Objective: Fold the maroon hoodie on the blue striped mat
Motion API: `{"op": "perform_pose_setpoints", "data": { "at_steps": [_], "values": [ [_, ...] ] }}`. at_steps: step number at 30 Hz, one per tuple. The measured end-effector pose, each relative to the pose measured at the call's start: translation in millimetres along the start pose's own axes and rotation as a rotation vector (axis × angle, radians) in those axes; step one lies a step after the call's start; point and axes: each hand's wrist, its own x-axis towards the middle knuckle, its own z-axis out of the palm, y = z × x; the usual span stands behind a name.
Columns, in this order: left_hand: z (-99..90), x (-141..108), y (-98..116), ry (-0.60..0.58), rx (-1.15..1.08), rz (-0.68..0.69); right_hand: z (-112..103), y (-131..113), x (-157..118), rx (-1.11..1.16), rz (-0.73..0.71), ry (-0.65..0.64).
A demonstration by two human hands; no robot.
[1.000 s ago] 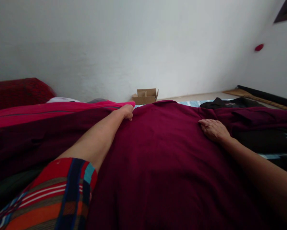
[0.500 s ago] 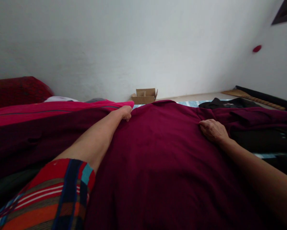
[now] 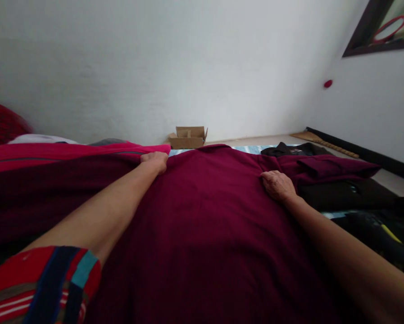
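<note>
A maroon jacket (image 3: pixel 205 216) lies spread out in front of me, its collar (image 3: pixel 217 147) at the far end and its sleeves stretched to both sides. At the left shoulder, my left hand (image 3: pixel 155 161) is closed on the cloth. My right hand (image 3: pixel 278 184) has its fingers curled, pinching the cloth near the right shoulder. The right sleeve (image 3: pixel 343 166) rests over dark folded clothing (image 3: pixel 348 194). Along the far side of the left sleeve (image 3: pixel 63 180) runs a bright pink garment (image 3: pixel 76 151). The fingertips are partly hidden.
A cardboard box (image 3: pixel 188 137) stands open beyond the collar, by the white wall (image 3: pixel 137 72). Black clothing (image 3: pixel 374 234) lies at the right, another dark garment (image 3: pixel 296 149) behind the right sleeve. Red patterned cloth (image 3: pixel 2 123) is at far left. A blue-and-white sheet (image 3: pixel 247 148) shows underneath.
My view has turned to the right, bringing more of the window and the right sleeve's end into sight. My left hand has shifted slightly left along the shoulder; the right stays at its place.
</note>
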Motion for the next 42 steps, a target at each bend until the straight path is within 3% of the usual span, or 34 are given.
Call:
{"op": "perform_pose_setpoints", "data": {
  "at_steps": [3, 5, 7, 9, 15, 18, 21, 26, 32, 35, 37, 39, 40, 42],
  "values": [
    [-9.9, -23, 28, 0.145, 0.138, -0.007, 0, -1, 1, 0.008, 0.004, -0.015],
    [-11.7, -40, 51, 0.260, 0.168, 0.163, 1, -1, 2, 0.012, 0.008, -0.023],
    [-7.0, -53, 70, 0.279, 0.111, 0.361, 1, -1, 3, 0.016, 0.008, -0.029],
    [4.7, -58, 79, 0.201, 0.025, 0.416, 2, 0, 4, 0.021, 0.000, -0.036],
    [48.6, -35, 48, -0.059, -0.168, 0.117, 6, -1, 8, 0.033, -0.032, -0.046],
    [49.9, -28, 44, -0.086, -0.201, 0.081, 7, -1, 8, 0.037, -0.039, -0.046],
    [41.8, -29, 59, -0.079, -0.188, 0.024, 6, -1, 8, 0.042, -0.048, -0.051],
    [46.1, -27, 81, 0.034, -0.225, 0.056, 7, -1, 7, 0.044, -0.047, -0.056],
    [59.6, -8, 65, 0.098, -0.237, 0.009, 6, -1, 7, 0.040, -0.031, -0.072],
    [53.6, 1, 61, -0.007, -0.243, 0.042, 4, -1, 7, 0.038, -0.019, -0.080],
    [46.6, 3, 68, -0.105, -0.258, -0.022, 2, -2, 7, 0.034, -0.009, -0.083],
    [40.0, 1, 83, -0.045, -0.248, -0.065, 1, -3, 7, 0.031, -0.001, -0.083],
    [37.7, -1, 92, 0.032, -0.246, -0.018, 1, -3, 7, 0.030, 0.000, -0.083],
    [35.4, -5, 111, 0.119, -0.275, 0.201, 0, -3, 7, 0.030, 0.001, -0.086]
  ]
}}
